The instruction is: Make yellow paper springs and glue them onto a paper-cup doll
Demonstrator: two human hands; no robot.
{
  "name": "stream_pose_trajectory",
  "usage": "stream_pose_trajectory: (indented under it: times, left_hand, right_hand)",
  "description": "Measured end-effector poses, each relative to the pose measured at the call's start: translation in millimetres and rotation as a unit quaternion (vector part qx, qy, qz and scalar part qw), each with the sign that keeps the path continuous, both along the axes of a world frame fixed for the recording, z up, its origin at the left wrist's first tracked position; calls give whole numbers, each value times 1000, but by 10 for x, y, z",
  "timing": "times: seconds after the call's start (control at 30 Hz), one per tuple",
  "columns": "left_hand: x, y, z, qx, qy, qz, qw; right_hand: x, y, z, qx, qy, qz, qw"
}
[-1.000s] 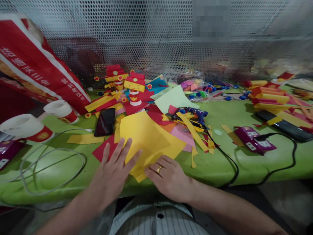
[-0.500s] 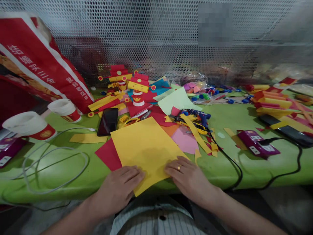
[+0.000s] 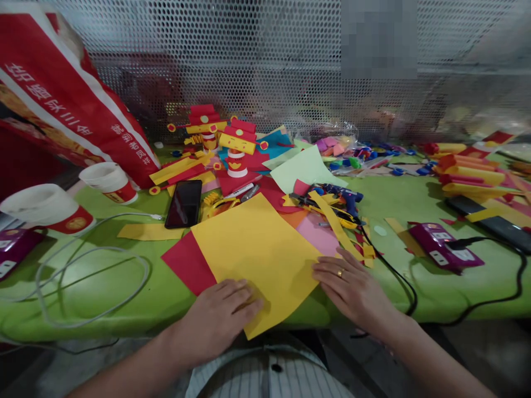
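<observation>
A large yellow paper sheet (image 3: 253,243) lies at an angle near the table's front edge, partly over a red sheet (image 3: 191,264). My left hand (image 3: 222,315) rests on its lower left side, with the fingers bent slightly and the thumb on the paper. At the sheet's right corner is my right hand (image 3: 352,284), wearing a ring; its fingers are stretched out and the fingertips touch the edge. The paper's bottom corner reaches over the table's front edge. Neither hand is visibly closed round the sheet.
Behind the sheet are a phone (image 3: 183,204), markers (image 3: 243,191), a glue gun (image 3: 348,198) and paper figures (image 3: 237,145). Paper cups (image 3: 108,182) and a white cable (image 3: 93,251) are on the left. A purple power strip (image 3: 446,247) with a black cord lies right.
My right hand has moved right to the sheet's right corner. My left hand has shifted slightly right. The yellow sheet has turned a little and lies flatter on its right side.
</observation>
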State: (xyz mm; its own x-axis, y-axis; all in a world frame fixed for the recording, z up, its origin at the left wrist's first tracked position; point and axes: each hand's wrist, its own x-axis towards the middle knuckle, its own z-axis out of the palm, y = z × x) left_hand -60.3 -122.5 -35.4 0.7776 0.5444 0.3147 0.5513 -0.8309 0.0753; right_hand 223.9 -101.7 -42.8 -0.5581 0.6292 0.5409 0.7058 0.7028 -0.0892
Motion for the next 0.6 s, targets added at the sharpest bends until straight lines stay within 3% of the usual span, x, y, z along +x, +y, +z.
stream_pose_trajectory:
  times: [0.13,0.23,0.43,0.6]
  left_hand:
    - [-109,14,-8,13,14,-11,1000]
    - [-56,-23,18,15,-2,-9,1000]
    - [244,-59,41,-9,43,-35,998]
    - [191,19,35,29,55,-30,998]
  right_hand:
    - [45,-34,-14,-25,9,23,999]
    - [77,-48,-17,-38,3,34,999]
    - [177,53,-45,17,-28,-29,999]
    - [184,101,-29,18,-28,-23,999]
